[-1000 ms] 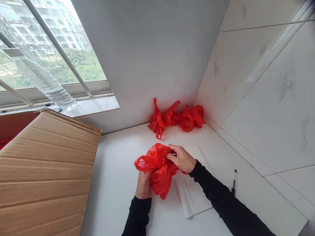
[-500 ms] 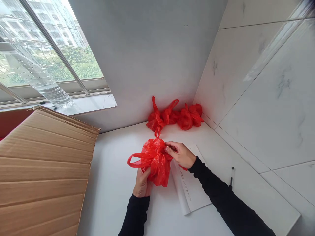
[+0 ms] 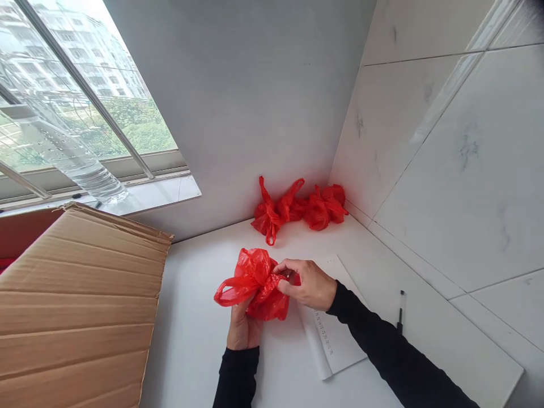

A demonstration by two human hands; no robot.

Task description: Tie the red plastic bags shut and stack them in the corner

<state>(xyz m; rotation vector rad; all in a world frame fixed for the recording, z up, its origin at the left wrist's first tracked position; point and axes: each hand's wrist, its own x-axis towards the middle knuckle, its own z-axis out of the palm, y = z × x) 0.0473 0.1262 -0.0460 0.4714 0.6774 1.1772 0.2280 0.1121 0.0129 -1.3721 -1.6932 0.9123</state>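
Both my hands hold a crumpled red plastic bag (image 3: 254, 279) just above the white counter (image 3: 199, 317). My left hand (image 3: 241, 327) grips it from below, fingers closed on the plastic. From the right, my right hand (image 3: 306, 282) pinches the bag's bunched top. One handle loop sticks out to the left. Several knotted red bags (image 3: 297, 209) lie in the far corner against the wall.
A big cardboard box (image 3: 76, 306) stands at the left. A sheet of paper (image 3: 335, 334) lies under my right wrist, with a black pen (image 3: 400, 311) to its right. A clear water bottle (image 3: 68, 153) stands on the window sill. Tiled wall bounds the right side.
The bag has been bunched smaller and lowered toward the counter. My right hand shifted its pinch onto the bag's top, and the handle loop now hangs left.
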